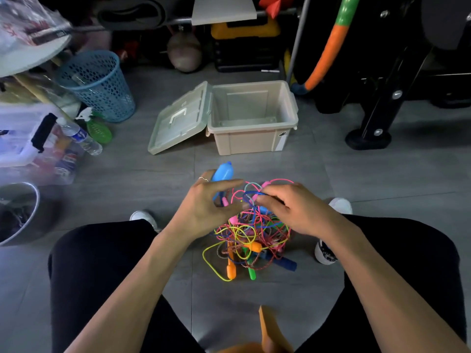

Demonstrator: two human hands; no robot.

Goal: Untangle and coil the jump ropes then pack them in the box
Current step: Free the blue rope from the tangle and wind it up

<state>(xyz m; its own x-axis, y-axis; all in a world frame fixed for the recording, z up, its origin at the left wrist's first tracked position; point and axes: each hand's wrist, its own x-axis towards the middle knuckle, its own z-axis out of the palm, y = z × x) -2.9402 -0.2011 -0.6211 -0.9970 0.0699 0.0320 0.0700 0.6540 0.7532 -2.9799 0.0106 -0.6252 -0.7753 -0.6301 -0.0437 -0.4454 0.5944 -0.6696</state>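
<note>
A tangle of jump ropes (251, 240) in pink, yellow, blue and braided cord lies on the grey floor between my knees, with orange, green and dark blue handles sticking out. My left hand (204, 207) grips a light blue handle (222, 172) that points up and away from me. My right hand (293, 207) pinches a blue cord (251, 193) at the top of the tangle, lifted above the pile. Beyond the ropes stands the beige box (252, 138), open and empty, its lid (181, 118) hinged back to the left.
A blue mesh basket (99, 82) and a clear bin (30, 138) with bottles crowd the left. A metal bowl (19, 212) sits at the near left. Black equipment legs (369, 133) stand at the right. A white cup (325, 253) is beside my right knee.
</note>
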